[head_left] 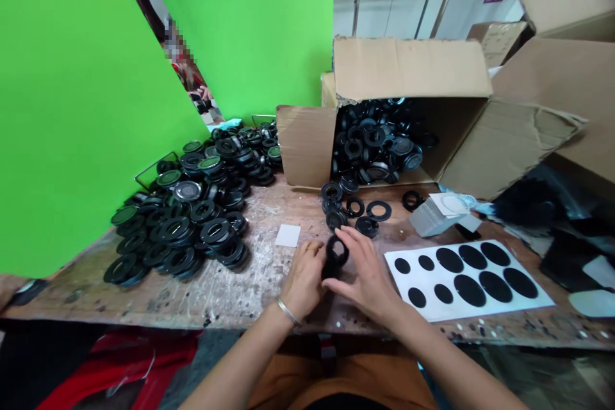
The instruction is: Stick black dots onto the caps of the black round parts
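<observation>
A black ring-shaped part (pixel 340 255) stands tilted between my two hands near the front of the wooden table (pixel 269 205). My left hand (pixel 306 274) has its fingers closed on the ring's left side. On the ring's right, my right hand (pixel 368 272) curves round it with thumb and fingers apart, fingertips at its upper edge. Just beyond my hands lie loose black discs and flat rings (pixel 378 210). To the right is a white sheet with black round stickers (pixel 469 290). A small white square (pixel 288 236) lies left of my hands.
Stacks of black round parts (pixel 177 229) cover the left side. An open cardboard box (pixel 413 67) on its side holds many more. A stack of white cards (pixel 435 214) stands at right. A green panel (pixel 86 77) rises behind; another person's hand (pixel 9 288) shows at far left.
</observation>
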The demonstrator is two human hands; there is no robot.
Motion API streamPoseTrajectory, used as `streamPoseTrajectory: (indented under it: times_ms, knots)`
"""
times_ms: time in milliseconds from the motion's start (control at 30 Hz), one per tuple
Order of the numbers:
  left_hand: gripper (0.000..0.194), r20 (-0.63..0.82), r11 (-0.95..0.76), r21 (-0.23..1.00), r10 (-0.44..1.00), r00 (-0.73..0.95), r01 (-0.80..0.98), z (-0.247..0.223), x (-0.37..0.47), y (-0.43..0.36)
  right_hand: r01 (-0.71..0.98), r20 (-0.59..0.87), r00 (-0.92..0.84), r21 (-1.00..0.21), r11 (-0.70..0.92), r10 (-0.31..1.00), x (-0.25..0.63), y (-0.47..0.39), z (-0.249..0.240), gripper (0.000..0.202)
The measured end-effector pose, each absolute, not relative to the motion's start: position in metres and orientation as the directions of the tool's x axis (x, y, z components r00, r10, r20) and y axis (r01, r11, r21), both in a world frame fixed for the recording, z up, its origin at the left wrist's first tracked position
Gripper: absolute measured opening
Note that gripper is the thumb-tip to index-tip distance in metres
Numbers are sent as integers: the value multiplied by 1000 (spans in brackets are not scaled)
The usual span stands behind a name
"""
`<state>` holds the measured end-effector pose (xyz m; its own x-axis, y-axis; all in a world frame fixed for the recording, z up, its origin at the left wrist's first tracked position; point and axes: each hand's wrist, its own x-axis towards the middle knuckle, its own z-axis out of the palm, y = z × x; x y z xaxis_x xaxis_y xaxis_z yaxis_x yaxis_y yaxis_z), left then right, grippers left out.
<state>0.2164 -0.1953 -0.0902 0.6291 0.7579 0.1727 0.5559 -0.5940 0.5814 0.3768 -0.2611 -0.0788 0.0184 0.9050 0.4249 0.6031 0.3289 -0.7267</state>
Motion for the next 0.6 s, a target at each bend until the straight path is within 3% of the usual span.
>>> streamPoseTrajectory:
  times_ms: [100, 233, 333, 467, 600]
  knots:
    - [69, 189, -620, 563, 740, 645, 546, -81, 208, -205, 533, 345, 92, -809, 246, 934, 380, -257, -82, 53]
    - [89, 130, -481, 737, 790, 599, 475, -86, 199, -209, 155, 56, 182, -988, 28, 982, 385, -257, -99, 43]
    - [87, 76, -377, 812, 826, 559, 446, -95, 197, -210, -16, -13, 157, -1000, -11, 988, 385, -260, -111, 44]
    - [82, -58, -204, 876, 855, 516, 436, -97, 198, -211, -83, -33, 196, -996, -17, 980, 383, -262, -117, 43]
    - [76, -140, -36, 948, 845, 517, 315, -85, 201, -212, -186, -134, 180, -977, -100, 974, 383, -264, -111, 51]
